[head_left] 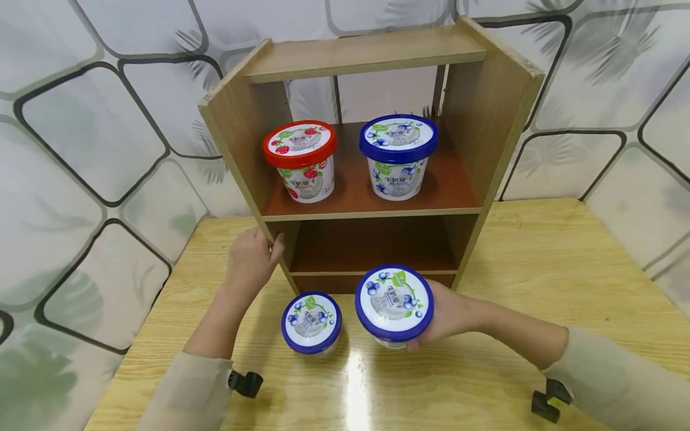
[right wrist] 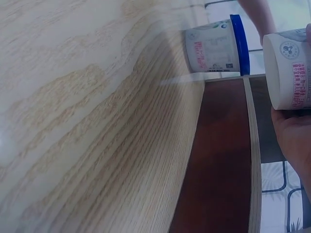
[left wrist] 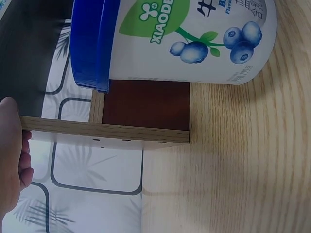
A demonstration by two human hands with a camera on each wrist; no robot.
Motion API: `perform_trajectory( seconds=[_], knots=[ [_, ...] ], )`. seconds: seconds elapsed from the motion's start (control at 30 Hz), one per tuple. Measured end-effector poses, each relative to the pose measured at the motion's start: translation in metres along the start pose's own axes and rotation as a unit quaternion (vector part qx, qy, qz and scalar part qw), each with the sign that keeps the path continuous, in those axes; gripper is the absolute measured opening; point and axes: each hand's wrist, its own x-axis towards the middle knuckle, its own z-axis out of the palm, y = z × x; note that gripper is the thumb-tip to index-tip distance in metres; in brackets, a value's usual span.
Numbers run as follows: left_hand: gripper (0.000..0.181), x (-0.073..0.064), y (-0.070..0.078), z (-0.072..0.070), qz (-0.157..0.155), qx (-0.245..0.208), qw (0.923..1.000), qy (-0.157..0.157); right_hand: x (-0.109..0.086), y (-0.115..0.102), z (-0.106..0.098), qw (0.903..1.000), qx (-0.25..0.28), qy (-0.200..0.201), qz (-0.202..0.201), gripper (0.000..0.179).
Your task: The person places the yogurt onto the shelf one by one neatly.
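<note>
Two-handedly working: gripping shelf unit point(head_left: 372, 212) with left hand point(head_left: 250, 258), clasping blue-lidded tub point(head_left: 394, 303) in right hand point(head_left: 446, 307), seemingly shelving; probably needing careful lifting inward next.

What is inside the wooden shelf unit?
The upper compartment holds a red-lidded tub at left and a blue-lidded tub at right, hiding whatever is directly behind them. I see no tub in the lower compartment, though its upper back is hidden.
</note>
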Motion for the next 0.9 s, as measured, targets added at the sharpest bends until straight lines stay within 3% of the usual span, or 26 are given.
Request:
perform_trajectory(
  seconds=[0.33,0.53,0.7,0.9],
  knots=[
    [0.024,0.0,0.0,0.002,0.0,-0.001,1.0,0.002,0.005,-0.002,-0.009,0.9996,0.006,0.026,0.012,0.091],
    [0.024,0.001,0.0,0.002,0.002,-0.002,1.0,-0.002,0.007,-0.001,-0.013,0.9975,-0.019,0.055,0.039,0.094],
    [0.023,0.001,0.0,0.001,0.0,-0.003,1.0,-0.005,0.012,-0.002,-0.015,0.9957,-0.042,0.077,0.031,0.094],
    [0.024,0.0,0.0,0.0,-0.004,0.001,1.0,-0.007,0.017,-0.001,-0.02,0.9951,-0.026,0.084,0.046,0.094]
  ],
)
